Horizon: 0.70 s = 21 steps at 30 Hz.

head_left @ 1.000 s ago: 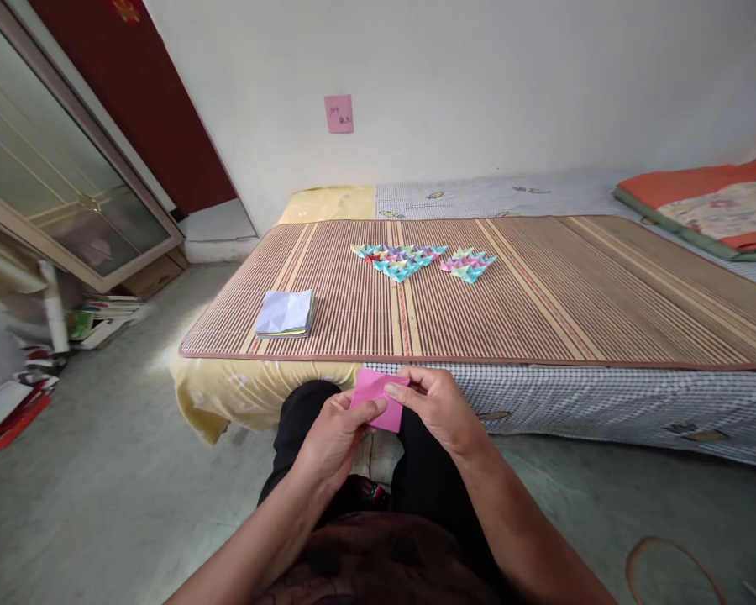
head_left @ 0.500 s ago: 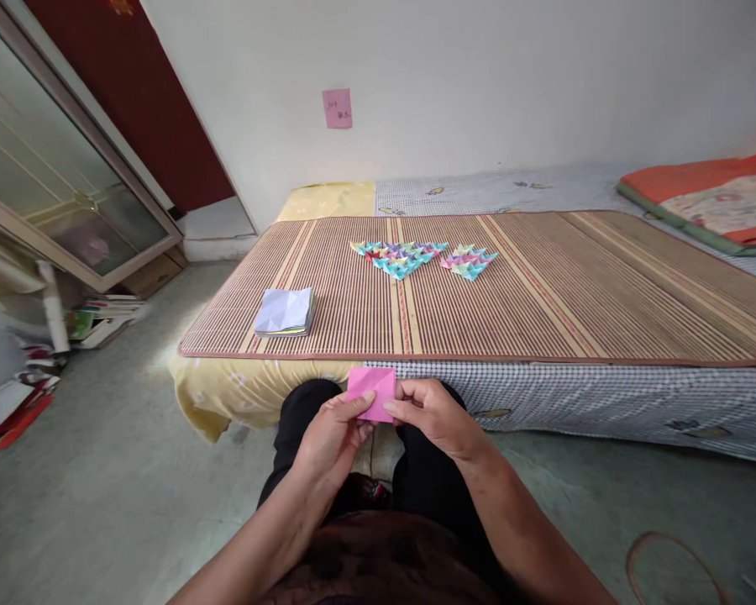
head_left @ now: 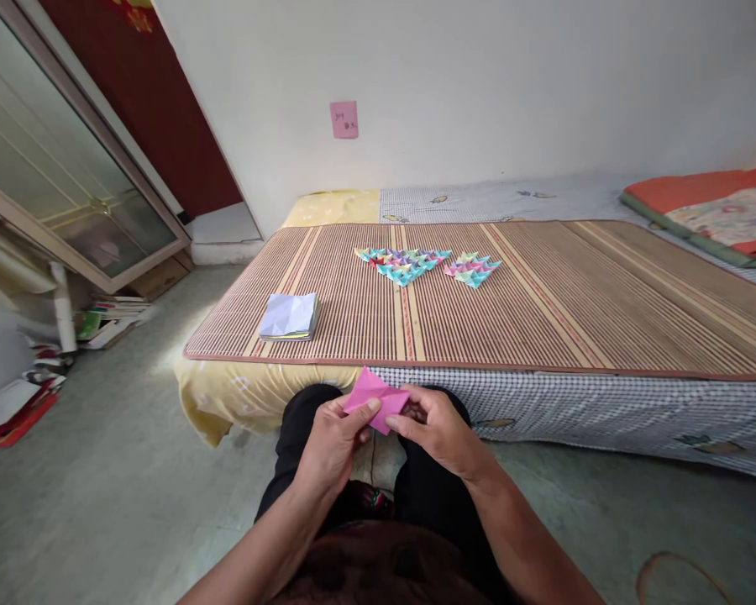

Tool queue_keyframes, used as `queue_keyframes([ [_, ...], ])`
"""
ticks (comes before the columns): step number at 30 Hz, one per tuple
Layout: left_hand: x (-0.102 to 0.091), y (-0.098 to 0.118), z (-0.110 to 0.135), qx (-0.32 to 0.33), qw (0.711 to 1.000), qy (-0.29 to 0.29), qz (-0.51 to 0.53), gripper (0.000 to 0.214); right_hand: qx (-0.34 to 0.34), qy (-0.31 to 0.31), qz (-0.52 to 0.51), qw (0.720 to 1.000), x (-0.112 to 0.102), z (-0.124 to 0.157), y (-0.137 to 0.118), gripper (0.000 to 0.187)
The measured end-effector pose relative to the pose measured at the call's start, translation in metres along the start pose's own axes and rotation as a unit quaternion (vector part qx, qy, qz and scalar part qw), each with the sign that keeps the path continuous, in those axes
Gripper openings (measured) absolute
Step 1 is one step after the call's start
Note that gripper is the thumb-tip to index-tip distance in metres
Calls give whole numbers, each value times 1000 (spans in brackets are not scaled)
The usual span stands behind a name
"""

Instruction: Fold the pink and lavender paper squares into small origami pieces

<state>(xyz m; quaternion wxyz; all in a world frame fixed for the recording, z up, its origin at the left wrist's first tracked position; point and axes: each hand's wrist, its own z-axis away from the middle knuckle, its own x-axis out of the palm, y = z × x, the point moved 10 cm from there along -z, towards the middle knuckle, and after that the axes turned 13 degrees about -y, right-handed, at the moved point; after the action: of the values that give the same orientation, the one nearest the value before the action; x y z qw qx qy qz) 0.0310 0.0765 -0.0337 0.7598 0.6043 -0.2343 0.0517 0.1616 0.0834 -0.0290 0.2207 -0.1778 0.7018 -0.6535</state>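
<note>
My left hand [head_left: 331, 437] and my right hand [head_left: 437, 425] both pinch a small pink paper square [head_left: 374, 397] above my knees, just in front of the bed's edge. The paper is tilted, with one corner pointing up. On the bamboo mat [head_left: 542, 311] ahead lies a stack of square papers [head_left: 288, 317] with a pale lilac sheet on top. Farther back sit two groups of folded coloured paper pieces, a larger group [head_left: 402, 262] and a smaller group [head_left: 472, 269] to its right.
The mat covers a low bed with a yellow sheet [head_left: 239, 395] and checked cloth [head_left: 573, 412]. A folded orange quilt [head_left: 711, 206] lies at the back right. A glass-door cabinet [head_left: 50, 193] and piled books [head_left: 110, 315] stand left. A pink note [head_left: 343, 119] is on the wall.
The pink paper has turned in my fingers from lying square to a tilted diamond with a corner up. Both hands stayed over my lap. The camera view shifted slightly.
</note>
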Motion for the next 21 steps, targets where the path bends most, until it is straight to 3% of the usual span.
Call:
queue_keyframes([
  [5,8,6,4,10,990,-53,-129,39,-53,24,17,998,-3,4,-20,16],
  [9,16,0,4,-19,986,-95,-134,38,-92,70,50,992,-9,11,-37,18],
  [15,21,-6,7,-59,979,-138,-134,36,-44,37,63,996,-2,11,-36,24],
  [21,18,0,9,-19,980,-113,-161,36,-33,64,84,994,1,14,-38,26],
])
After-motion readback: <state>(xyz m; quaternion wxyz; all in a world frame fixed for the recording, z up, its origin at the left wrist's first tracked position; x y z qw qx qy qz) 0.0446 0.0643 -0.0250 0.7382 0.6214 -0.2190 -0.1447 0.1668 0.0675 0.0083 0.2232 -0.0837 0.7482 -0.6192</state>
